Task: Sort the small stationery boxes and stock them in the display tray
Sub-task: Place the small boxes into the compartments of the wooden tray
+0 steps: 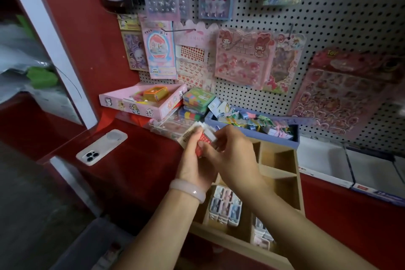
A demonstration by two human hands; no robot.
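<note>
- L hand (196, 160) + R hand (230, 151): both curled round a bunch of small boxes (202, 138), red one in front, held just above wooden display tray (282, 173).
- More small boxes stand in tray's near compartments (224, 207).
- Phone (102, 147) lies well left of tray.

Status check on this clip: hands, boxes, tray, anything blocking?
Left hand and right hand both grip small boxes above wooden tray. Near compartments part stocked, far ones bare. Nothing blocking the tray.
</note>
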